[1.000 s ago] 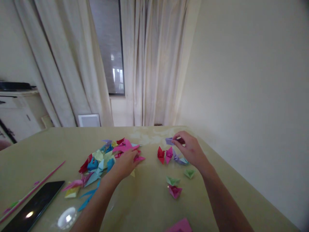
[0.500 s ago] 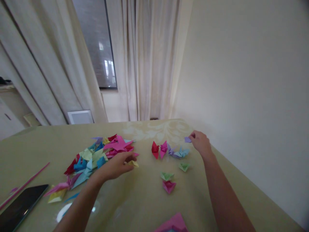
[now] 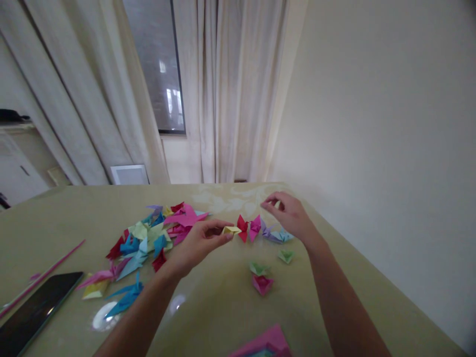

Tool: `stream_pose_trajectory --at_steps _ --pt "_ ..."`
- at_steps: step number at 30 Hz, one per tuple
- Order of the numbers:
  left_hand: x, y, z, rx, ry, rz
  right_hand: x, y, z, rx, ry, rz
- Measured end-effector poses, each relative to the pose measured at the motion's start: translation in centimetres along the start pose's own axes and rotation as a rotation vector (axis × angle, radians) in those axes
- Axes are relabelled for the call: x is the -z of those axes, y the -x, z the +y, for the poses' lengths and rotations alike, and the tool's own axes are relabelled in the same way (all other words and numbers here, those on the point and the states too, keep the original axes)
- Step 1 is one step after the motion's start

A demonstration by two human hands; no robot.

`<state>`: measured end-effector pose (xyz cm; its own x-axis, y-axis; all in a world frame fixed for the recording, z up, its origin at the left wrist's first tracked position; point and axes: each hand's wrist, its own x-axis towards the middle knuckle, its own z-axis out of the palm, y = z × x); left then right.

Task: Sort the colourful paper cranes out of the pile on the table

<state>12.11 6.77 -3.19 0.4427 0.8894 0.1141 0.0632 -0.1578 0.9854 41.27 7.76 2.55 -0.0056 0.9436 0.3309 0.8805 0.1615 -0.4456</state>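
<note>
My left hand (image 3: 204,243) pinches a small yellow folded paper piece (image 3: 231,230) between thumb and fingers, just left of a red paper crane (image 3: 242,228). Above the row of folded cranes, my right hand (image 3: 286,213) hovers with fingers curved and nothing visible at the tips. The row also has a pink crane (image 3: 255,228), a purple crane (image 3: 267,232) and a light blue crane (image 3: 282,236). Nearer to me lie a green folded piece (image 3: 286,256), another green piece (image 3: 259,269) and a pink folded piece (image 3: 262,284) touching it.
A heap of colourful folded paper (image 3: 148,233) lies on the left of the table (image 3: 208,307). A blue crane (image 3: 126,297), a black phone (image 3: 40,302) and a long pink stick (image 3: 48,272) are farther left. A pink paper item (image 3: 267,342) sits at the front edge. A wall (image 3: 390,148) borders the right.
My left hand has lifted the yellow piece and moved it right, toward the red crane. My right hand has moved left; the purple paper it held no longer shows.
</note>
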Motion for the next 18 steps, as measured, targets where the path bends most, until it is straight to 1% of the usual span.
stream_pose_trajectory --at_steps 1,2,3,4,5,7,10,13,14,15,16,18 --pt "-0.9 0.1 0.1 0.018 0.073 -0.011 -0.3 0.4 -1.6 0.156 -0.15 -0.151" --pt "-1.7 0.1 0.1 0.043 0.157 -0.021 -0.5 0.9 -3.0 0.256 -0.252 -0.28" --pt "-2.5 0.1 0.0 0.07 0.245 -0.027 -0.7 1.4 -4.2 0.334 -0.326 -0.374" --pt "-3.2 0.2 -0.1 0.099 0.327 -0.024 -0.7 1.9 -5.0 0.37 -0.349 -0.422" --pt "-3.7 0.2 -0.4 0.126 0.396 -0.013 -0.7 2.3 -5.6 0.383 -0.338 -0.429" --pt "-4.4 0.2 -0.7 0.16 0.479 0.031 -0.5 2.9 -6.0 0.383 -0.28 -0.393" --pt "-4.8 0.2 -1.0 0.153 0.511 0.078 -0.4 3.2 -5.9 0.357 -0.227 -0.409" --pt "-4.8 -0.1 -1.3 0.124 0.511 0.062 -0.6 3.1 -5.9 0.36 -0.16 -0.43" --pt "-4.5 -0.2 -1.5 0.107 0.46 0.054 -0.7 3.0 -5.9 0.37 -0.131 -0.422" --pt "-4.1 -0.4 -1.8 0.084 0.321 0.065 -0.8 2.9 -5.9 0.38 -0.105 -0.41" --pt "-3.5 -0.6 -2.2 0.054 0.111 0.101 -0.8 2.8 -5.9 0.385 -0.084 -0.398" --pt "-1.8 -0.9 -3.2 -0.006 -0.387 0.23 -0.9 2.7 -5.8 0.369 -0.046 -0.384"
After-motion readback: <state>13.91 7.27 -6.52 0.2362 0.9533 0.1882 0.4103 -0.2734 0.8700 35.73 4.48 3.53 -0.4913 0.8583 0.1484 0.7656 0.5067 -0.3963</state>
